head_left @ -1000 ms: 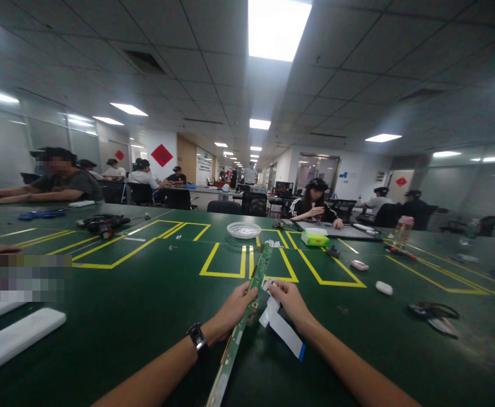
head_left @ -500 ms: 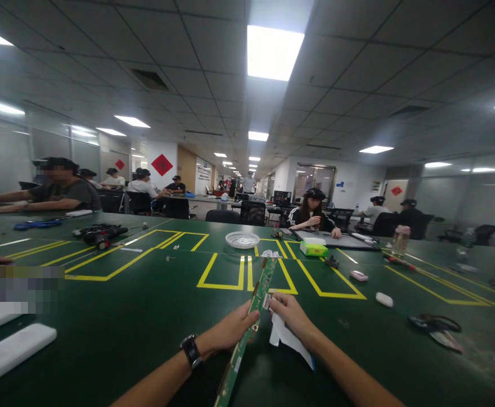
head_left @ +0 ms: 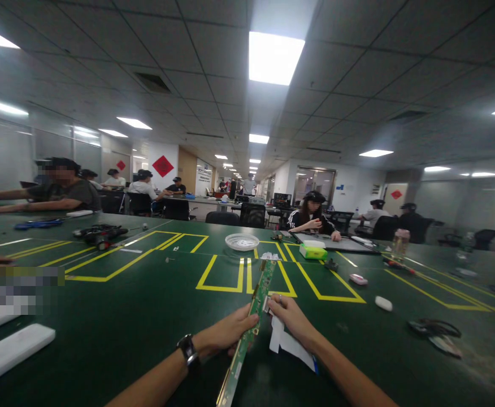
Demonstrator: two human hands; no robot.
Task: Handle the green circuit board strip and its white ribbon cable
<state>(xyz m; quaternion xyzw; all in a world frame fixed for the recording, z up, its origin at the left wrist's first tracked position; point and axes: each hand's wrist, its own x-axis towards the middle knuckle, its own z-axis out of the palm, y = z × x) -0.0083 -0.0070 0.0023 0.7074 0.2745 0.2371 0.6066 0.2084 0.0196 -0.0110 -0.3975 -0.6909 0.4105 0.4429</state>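
Observation:
My left hand (head_left: 235, 328) is closed around a long, narrow green circuit board (head_left: 256, 308), its thumb lying across the face. The board slants upward away from me, its far end above the table. At its right edge my right hand (head_left: 292, 317) pinches the end of a white flat ribbon cable (head_left: 292, 346). The cable hangs folded below my fingers and shows a blue tip. A small metallic connector (head_left: 266, 305) shows between my right fingers and the board; whether the cable sits in it I cannot tell.
Ahead on the green table (head_left: 146, 316) stands a white basket (head_left: 242, 242). To its right are a green tissue pack (head_left: 313, 251), a pink case (head_left: 358, 279) and a white case (head_left: 383, 303). Long white pieces (head_left: 14, 356) lie at left. A person (head_left: 313, 217) sits opposite.
Both hands keep their grip on the board and cable with hardly any movement. The camera view has tilted slightly.

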